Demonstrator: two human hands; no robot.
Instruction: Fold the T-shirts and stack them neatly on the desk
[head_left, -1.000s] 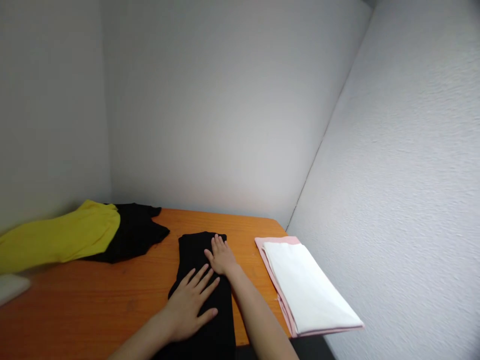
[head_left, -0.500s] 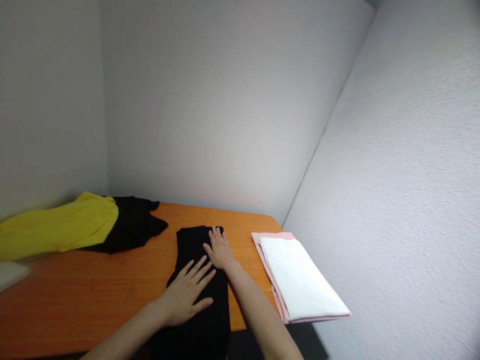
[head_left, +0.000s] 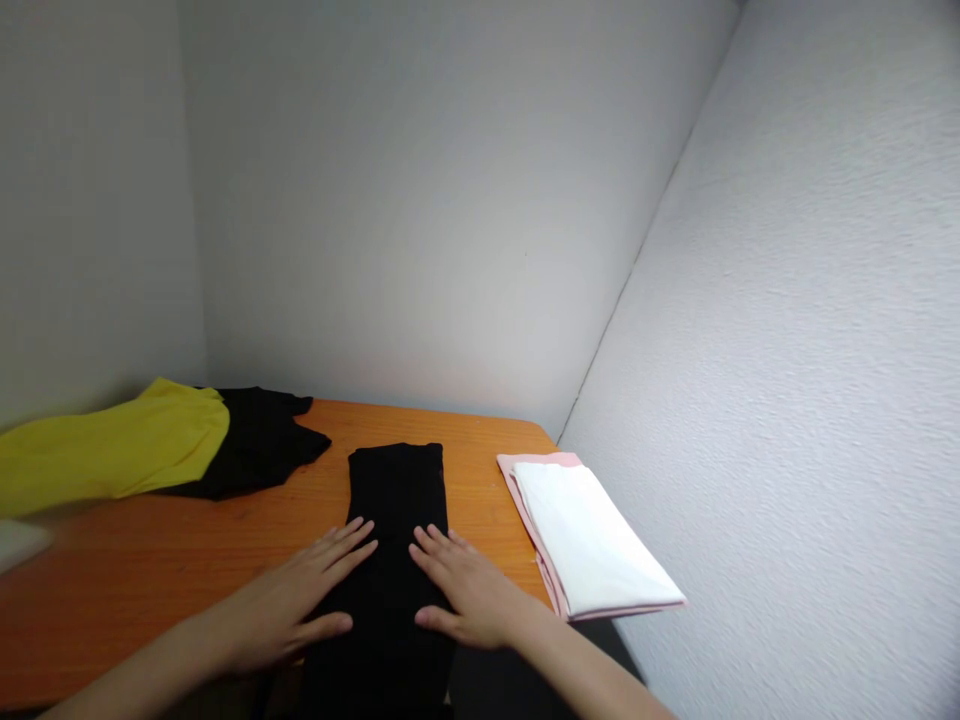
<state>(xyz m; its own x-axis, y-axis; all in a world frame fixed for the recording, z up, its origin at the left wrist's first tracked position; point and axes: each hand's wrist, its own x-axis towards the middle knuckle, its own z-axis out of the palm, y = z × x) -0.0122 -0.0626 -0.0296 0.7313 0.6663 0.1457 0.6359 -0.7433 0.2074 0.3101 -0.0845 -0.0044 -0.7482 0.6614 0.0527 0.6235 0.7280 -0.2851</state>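
A black garment [head_left: 397, 490], folded into a long narrow strip, lies on the wooden table [head_left: 247, 560] and hangs past its front edge. What kind of garment it is I cannot tell. My left hand [head_left: 300, 595] rests along the strip's left side, fingers stretched out with the tips on the cloth. On the right side my right hand [head_left: 465, 590] lies palm down, its spread fingertips touching the fabric. Neither hand grasps anything. The cloth's far end is uncovered and looks flat.
To the right lies a stack of folded cloth, white [head_left: 592, 540] over pink [head_left: 547, 460], reaching past the table edge near the wall. At the left, a yellow garment [head_left: 120, 440] lies over a black one [head_left: 262, 440]. A pale object [head_left: 22, 542] sits at the left edge.
My right hand has come back from the strip's far end to its nearer right side. My left hand has shifted left, from the strip's middle to its left edge. The view has moved slightly.
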